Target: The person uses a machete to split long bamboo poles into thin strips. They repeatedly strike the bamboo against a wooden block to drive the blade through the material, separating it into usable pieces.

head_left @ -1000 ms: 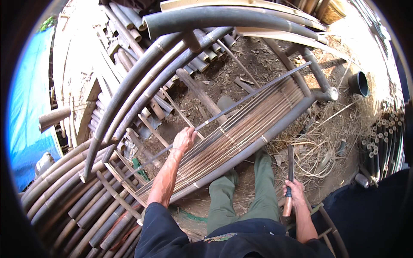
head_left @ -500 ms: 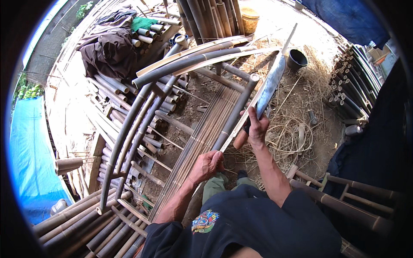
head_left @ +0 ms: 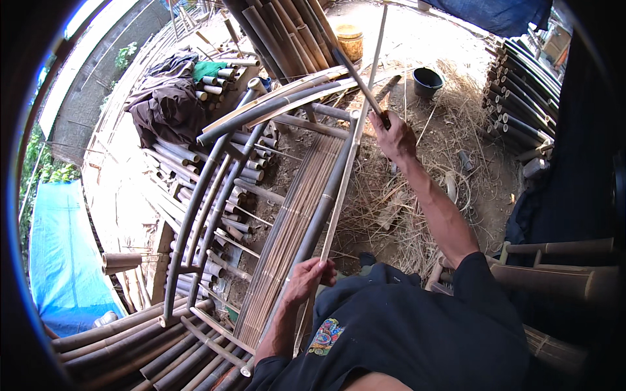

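A long pale bamboo strip (head_left: 350,158) runs steeply up from beside my torso to the top of the head view. My left hand (head_left: 312,280) is closed round its lower part, thumb on top. In my right hand (head_left: 396,138) is a machete (head_left: 358,77), its blade seen nearly edge-on and pointing up and left. The blade crosses the strip in the picture; whether they touch I cannot tell. Left of my hands stands a bamboo bench (head_left: 321,208) with a slatted seat (head_left: 287,228) and a curved backrest frame (head_left: 203,202).
Cut bamboo poles (head_left: 251,173) lie stacked beyond the bench, under a dark cloth (head_left: 166,111). A black bucket (head_left: 427,83) and a yellow one (head_left: 349,44) stand farther off. Bamboo shavings (head_left: 424,208) litter the ground at right. Another bamboo frame (head_left: 548,277) is close on my right.
My right hand has moved up and away with the machete, whose blade has swung from pointing up-right to up-left. The strip stands steeper, and my left hand is slightly lower. The view has shifted.
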Available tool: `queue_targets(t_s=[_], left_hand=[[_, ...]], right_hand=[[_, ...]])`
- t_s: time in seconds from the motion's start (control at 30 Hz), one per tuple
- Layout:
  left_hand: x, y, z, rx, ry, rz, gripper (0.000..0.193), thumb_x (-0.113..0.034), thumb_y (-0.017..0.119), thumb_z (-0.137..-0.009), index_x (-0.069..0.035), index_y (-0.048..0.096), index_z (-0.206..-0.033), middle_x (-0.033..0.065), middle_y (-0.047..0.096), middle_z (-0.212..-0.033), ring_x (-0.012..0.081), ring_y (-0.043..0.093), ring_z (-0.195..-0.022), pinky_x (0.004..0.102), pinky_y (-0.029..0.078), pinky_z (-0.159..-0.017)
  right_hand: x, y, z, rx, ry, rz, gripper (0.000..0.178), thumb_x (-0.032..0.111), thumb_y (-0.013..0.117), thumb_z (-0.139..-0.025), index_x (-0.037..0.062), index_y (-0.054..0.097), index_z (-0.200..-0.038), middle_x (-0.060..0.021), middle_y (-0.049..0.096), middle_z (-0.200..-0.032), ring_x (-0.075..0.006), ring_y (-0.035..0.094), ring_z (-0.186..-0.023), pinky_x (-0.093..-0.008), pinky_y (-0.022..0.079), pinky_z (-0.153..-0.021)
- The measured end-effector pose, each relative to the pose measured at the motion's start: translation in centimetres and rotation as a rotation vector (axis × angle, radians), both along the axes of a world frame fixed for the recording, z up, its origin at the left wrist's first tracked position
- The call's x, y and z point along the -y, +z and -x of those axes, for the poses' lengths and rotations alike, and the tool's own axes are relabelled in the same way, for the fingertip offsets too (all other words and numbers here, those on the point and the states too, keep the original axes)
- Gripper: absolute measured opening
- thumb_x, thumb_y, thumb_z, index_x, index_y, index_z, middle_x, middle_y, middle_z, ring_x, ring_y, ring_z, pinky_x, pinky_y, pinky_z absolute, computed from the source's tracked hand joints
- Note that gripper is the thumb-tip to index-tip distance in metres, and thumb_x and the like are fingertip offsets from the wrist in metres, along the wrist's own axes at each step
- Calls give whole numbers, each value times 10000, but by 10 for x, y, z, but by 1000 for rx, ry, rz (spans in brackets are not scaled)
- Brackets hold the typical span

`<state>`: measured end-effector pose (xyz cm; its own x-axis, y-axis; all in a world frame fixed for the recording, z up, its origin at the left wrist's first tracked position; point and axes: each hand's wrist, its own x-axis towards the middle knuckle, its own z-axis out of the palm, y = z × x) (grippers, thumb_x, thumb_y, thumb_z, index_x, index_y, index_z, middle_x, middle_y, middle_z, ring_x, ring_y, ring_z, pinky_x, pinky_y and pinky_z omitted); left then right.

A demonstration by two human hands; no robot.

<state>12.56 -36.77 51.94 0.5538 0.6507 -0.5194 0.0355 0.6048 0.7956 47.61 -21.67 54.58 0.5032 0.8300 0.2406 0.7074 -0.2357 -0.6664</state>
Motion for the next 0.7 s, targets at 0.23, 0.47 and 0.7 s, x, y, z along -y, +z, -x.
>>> queue_targets(t_s=[0.23,0.47,0.7], left_hand=[[-44,27,-25,-96,110,-125,379,-338,513,-986,20,637,-970,-50,469,-605,35,385,-483,197,278,-431],[-34,22,0,-302,103,-425,407,-319,497,-995,20,650,-829,-46,466,-566,34,387,-501,231,299,-458],[3,42,48,-279,60,-389,381,-327,504,-993,-15,622,-809,-61,433,-541,26,390,-493,215,298,-448]], right_hand=[[82,3,52,231,345,69,593,672,345,-914,103,499,-845,-39,535,-609,-139,528,-467,-312,468,-387],[112,-12,131,380,504,-115,601,653,381,-915,81,526,-798,-82,574,-577,-231,610,-478,-373,511,-442],[92,7,87,230,213,74,741,732,289,-888,63,607,-897,-24,524,-504,-101,498,-385,-289,422,-322]])
